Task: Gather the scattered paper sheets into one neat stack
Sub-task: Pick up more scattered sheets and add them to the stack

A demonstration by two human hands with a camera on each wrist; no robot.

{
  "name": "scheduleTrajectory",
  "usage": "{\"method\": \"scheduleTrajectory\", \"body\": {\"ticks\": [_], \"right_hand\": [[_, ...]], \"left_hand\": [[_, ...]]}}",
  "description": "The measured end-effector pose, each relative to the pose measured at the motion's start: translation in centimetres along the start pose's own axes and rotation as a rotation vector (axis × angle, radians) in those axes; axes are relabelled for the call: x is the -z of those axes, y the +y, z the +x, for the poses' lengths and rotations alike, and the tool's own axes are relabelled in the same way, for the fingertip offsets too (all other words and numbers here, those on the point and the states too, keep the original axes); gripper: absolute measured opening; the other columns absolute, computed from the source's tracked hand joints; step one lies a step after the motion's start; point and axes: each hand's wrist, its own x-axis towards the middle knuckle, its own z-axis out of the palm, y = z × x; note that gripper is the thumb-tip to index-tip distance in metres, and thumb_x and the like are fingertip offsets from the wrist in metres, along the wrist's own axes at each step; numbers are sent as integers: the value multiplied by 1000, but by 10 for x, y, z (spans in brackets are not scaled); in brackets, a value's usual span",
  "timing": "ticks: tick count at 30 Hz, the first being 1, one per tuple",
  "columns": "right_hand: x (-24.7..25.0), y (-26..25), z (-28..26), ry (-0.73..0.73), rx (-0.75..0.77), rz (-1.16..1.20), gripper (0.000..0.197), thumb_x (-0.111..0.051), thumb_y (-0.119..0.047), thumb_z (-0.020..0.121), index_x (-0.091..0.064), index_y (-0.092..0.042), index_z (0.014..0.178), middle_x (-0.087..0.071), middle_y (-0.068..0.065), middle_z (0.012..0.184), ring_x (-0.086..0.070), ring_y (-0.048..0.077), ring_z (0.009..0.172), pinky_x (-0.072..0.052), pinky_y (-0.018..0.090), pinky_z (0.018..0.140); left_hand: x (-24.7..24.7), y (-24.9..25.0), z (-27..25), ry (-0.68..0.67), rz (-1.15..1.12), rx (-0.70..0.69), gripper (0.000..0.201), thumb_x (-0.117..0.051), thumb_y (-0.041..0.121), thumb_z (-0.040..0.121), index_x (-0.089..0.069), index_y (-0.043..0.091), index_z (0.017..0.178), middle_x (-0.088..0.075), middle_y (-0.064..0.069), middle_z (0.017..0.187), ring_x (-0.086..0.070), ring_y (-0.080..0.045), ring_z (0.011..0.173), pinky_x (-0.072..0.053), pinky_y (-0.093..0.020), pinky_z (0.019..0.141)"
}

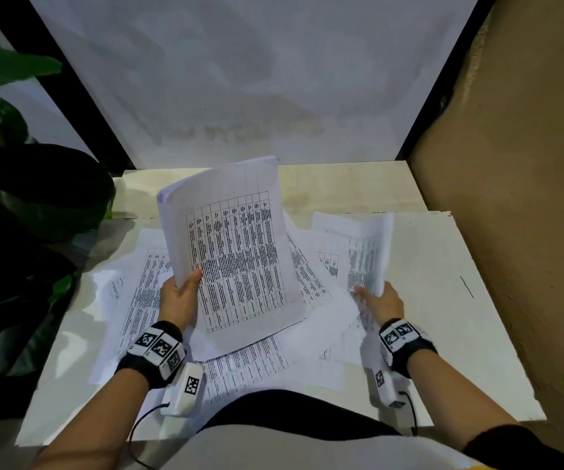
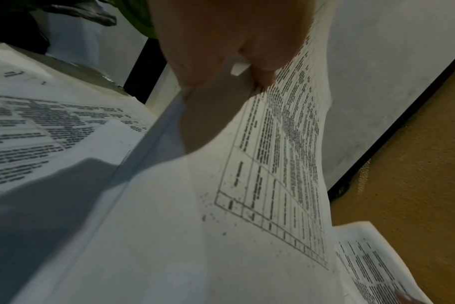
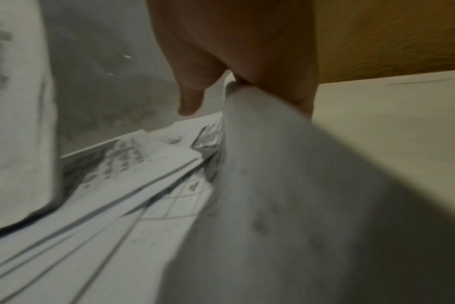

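My left hand (image 1: 185, 290) grips a bundle of printed sheets (image 1: 236, 252) by its left edge and holds it tilted up above the table; the left wrist view shows the thumb (image 2: 195, 67) pressed on the bundle (image 2: 273, 164). My right hand (image 1: 375, 296) pinches a single printed sheet (image 1: 368, 252) that curls upward at the right; the right wrist view shows this sheet (image 3: 286, 164) caught between the fingers (image 3: 273, 78). More loose sheets (image 1: 138, 293) with printed tables lie overlapping on the white table (image 1: 443, 317), and others (image 1: 250, 364) lie near my body.
A tan wall (image 1: 517, 198) closes the right side. A grey panel (image 1: 239, 79) stands behind the table. Dark green plant leaves (image 1: 36, 198) crowd the left edge. Bare tabletop shows to the right of my right hand.
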Motion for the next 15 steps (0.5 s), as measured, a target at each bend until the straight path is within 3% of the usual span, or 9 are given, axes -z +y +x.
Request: {"method": "scheduleTrajectory", "body": {"ticks": [2,3,6,9,12,14,15], "right_hand": [[-13,-9,-8,-42,18,-75,72,-70,-37,75,-38,-2,129,-54,22,127,-57,32,102,-48,32,79],[-21,-12,-13,-54,24,-114,76,-73,-34,73,-35,-1,131,-53,23,128,-55,34,110,-46,32,81],[-41,-16,-21,-75,-19,-162,70,-76,-18,71,-37,1,127,-56,24,121,-57,35,108,-46,33,79],[-46,-18,-22,-103,-116,-137,69,-74,-13,73,-38,7,129,-52,26,129,-52,36,118,-45,37,94],[-33,-19,-18,-78,-119,-70,64,-70,-16,79,-39,10,128,-51,28,130,-52,37,117,-45,35,91],[-16,-21,-13,-56,-44,-28,50,-65,-13,82,-47,9,122,-57,28,122,-58,34,104,-45,31,78],[-6,-22,-10,-44,0,-14,41,-64,-11,82,-52,9,116,-60,28,117,-60,33,97,-44,31,74]], "left_hand": [[2,-5,2,7,18,14,43,-52,34,87,-49,-1,112,-49,-3,74,-49,-17,72,-45,-32,68],[3,-7,3,11,27,20,44,-52,35,87,-49,-1,112,-48,-3,73,-48,-18,70,-46,-34,68],[6,-12,3,27,27,28,43,-52,34,87,-49,-1,111,-47,-4,72,-48,-19,68,-48,-36,67],[8,-13,1,26,6,28,46,-53,35,86,-49,-1,113,-49,-4,73,-50,-21,71,-48,-35,67],[12,-14,2,43,-23,36,48,-54,36,85,-48,2,119,-59,-16,91,-56,-33,92,-50,-43,80],[15,-16,4,49,-32,40,50,-54,40,84,-48,6,120,-59,-24,108,-53,-41,109,-46,-53,93],[16,-17,5,45,-35,42,51,-55,41,83,-49,7,119,-60,-21,104,-52,-42,110,-45,-55,94]]}}
